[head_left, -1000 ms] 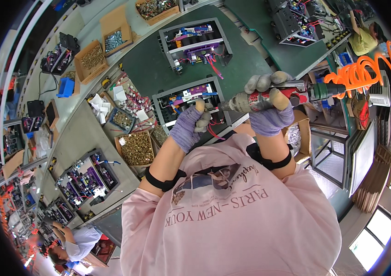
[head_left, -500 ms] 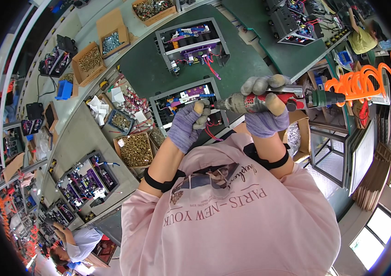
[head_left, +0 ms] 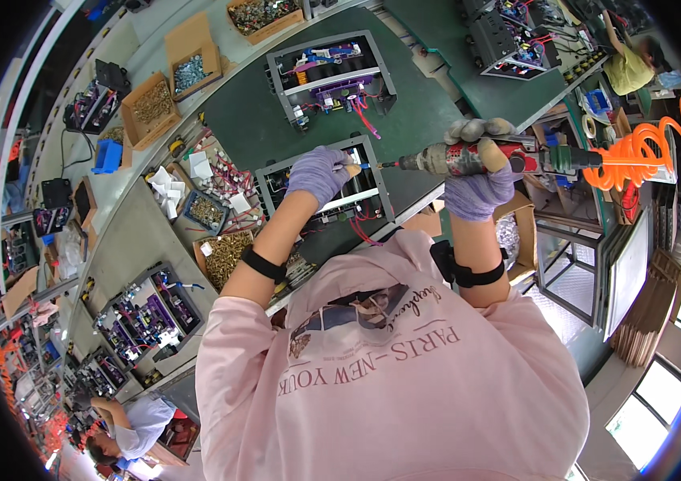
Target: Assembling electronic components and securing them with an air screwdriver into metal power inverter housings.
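**2 gloved hands at the open chassis, driver now higher**

2 hands in purple gloves work over the grey open chassis (head_left: pixel 324 196) on the green surface (head_left: pixel 268 120). The right hand (head_left: pixel 476 180) has its fingers clamped around the red pneumatic screwdriver (head_left: pixel 476 158), which lies almost level, its bit toward the left hand (head_left: pixel 320 172). The left fingers are pinched together at the bit tip, above the chassis. Compared with 1 second ago, the screwdriver is raised and more horizontal. The orange coiled hose (head_left: pixel 645 144) trails to the right.
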Demonstrator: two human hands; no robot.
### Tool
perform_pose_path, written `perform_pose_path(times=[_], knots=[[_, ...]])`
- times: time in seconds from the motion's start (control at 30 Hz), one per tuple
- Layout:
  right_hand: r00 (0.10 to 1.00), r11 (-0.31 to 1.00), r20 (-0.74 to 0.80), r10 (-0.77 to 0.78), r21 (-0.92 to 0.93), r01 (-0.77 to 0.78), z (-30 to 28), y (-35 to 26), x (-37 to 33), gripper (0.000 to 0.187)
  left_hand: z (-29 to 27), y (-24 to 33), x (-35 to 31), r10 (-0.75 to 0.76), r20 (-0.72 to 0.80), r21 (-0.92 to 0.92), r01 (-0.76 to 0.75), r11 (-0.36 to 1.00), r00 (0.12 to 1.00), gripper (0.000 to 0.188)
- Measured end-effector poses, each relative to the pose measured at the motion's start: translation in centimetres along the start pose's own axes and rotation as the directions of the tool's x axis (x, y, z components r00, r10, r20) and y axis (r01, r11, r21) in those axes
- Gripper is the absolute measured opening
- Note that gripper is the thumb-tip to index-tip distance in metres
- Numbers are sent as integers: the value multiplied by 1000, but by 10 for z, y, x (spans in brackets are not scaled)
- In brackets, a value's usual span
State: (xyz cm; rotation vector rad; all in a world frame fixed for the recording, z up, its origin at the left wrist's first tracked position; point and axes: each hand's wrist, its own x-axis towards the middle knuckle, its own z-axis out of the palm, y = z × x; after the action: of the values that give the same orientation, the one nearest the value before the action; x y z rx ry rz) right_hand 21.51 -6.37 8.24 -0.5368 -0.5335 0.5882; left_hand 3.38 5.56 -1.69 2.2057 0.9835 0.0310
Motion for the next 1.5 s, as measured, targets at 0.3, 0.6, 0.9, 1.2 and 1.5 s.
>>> perform_pose_path(times=[0.3,0.6,0.9,1.2,1.5], knots=[[998,994,-57,-32,-102,26,-8,8,-2,23,-18,-7,-14,169,-14,175,-164,971,985,28],[998,998,65,7,-58,-3,3,33,4,21,-10,-21,-21,296,-436,501,-44,864,850,23],[999,999,44,-23,-46,25,18,59,8,25,-7,-56,8,95,-122,-582,-149,799,988,28],[992,999,113,49,-24,-46,18,82,6,26,-8,-86,20,506,-5,-198,-497,845,863,3],[977,971,149,154,-203,-122,22,89,-7,25,-48,-36,-14,71,208,-57,-60,997,976,25]])
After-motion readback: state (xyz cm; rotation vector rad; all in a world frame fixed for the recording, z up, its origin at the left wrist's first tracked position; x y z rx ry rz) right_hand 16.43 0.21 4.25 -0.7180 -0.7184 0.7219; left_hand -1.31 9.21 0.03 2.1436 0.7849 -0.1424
